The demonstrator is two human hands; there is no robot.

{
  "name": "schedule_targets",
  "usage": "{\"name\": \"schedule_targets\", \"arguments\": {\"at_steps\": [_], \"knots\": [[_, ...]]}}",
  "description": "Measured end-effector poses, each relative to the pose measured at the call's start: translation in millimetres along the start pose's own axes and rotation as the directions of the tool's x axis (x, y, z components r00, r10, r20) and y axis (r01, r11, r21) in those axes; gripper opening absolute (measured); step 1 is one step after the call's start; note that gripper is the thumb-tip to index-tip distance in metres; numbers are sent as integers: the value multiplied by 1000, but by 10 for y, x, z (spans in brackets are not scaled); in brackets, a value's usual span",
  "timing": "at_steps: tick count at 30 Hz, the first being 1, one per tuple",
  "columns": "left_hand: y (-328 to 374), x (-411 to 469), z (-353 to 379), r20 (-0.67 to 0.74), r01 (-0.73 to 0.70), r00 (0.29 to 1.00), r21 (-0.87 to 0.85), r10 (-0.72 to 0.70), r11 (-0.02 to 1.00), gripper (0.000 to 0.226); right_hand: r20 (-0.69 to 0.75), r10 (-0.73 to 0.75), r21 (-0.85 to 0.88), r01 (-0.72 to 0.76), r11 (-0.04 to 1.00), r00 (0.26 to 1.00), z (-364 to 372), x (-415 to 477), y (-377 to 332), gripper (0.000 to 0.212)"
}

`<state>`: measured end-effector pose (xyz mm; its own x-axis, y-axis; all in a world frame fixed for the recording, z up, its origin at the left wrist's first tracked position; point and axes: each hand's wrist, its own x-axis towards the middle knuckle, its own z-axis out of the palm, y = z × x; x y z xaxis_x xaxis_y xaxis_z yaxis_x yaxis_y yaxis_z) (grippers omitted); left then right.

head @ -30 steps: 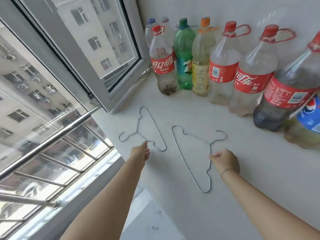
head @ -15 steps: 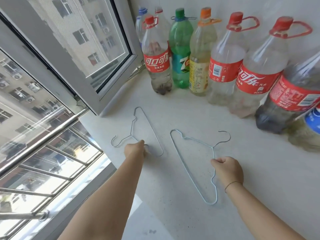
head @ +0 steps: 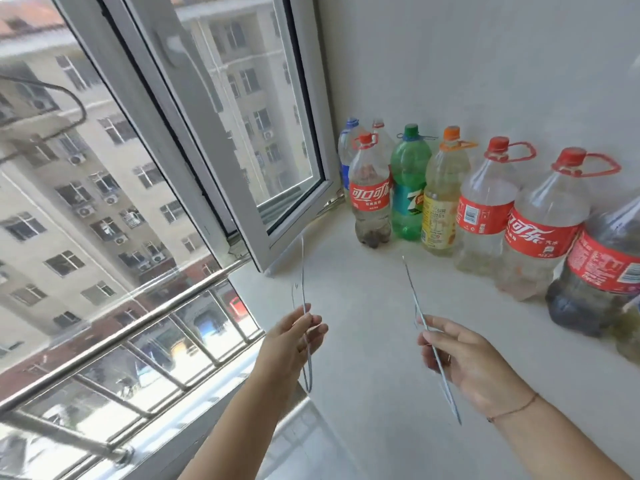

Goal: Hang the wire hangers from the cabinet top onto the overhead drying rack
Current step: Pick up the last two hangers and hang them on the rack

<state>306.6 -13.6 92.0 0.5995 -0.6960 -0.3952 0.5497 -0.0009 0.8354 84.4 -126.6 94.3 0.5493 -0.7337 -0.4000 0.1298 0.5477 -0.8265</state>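
Two thin wire hangers are lifted off the white cabinet top (head: 367, 299), both seen nearly edge-on. My left hand (head: 291, 344) pinches the left wire hanger (head: 303, 271), which rises toward the window frame and loops down below my fingers. My right hand (head: 464, 362) grips the right wire hanger (head: 410, 285) along its wire; it slants up and to the left. The overhead drying rack is out of view.
Several large plastic bottles (head: 485, 206) stand in a row along the wall at the back right. An open window sash (head: 242, 140) juts inward on the left above the cabinet's corner. A steel railing (head: 114, 337) runs behind the lower glass.
Both hangers lay flat on the cabinet top with my hands closing on them; now each hand holds its hanger up in the air. The view has tilted upward.
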Motion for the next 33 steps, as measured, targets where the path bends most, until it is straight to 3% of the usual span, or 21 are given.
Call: {"name": "schedule_targets", "arguments": {"at_steps": [7, 16, 23, 29, 33], "knots": [[833, -1116, 138, 79, -254, 963, -46, 257, 966, 33, 388, -55, -1, 60, 998, 920, 709, -586, -627, 35], [1498, -2394, 473, 187, -515, 835, -62, 517, 855, 45, 712, -180, 16, 241, 970, 678, 1563, -1444, -1406, 43], [1907, -2768, 555, 158, -616, 776, -15, 610, 788, 50, 814, -209, 3, 356, 934, 542, 1976, -1811, -1826, 43], [2256, -2831, 607, 145, -663, 740, -6, 657, 748, 54, 815, -258, 42, 392, 919, 519, 2200, -1851, -2114, 42], [2453, -2756, 612, 148, -669, 736, 7, 661, 744, 39, 808, -277, 59, 397, 916, 520, 2361, -1772, -2231, 40]]}}
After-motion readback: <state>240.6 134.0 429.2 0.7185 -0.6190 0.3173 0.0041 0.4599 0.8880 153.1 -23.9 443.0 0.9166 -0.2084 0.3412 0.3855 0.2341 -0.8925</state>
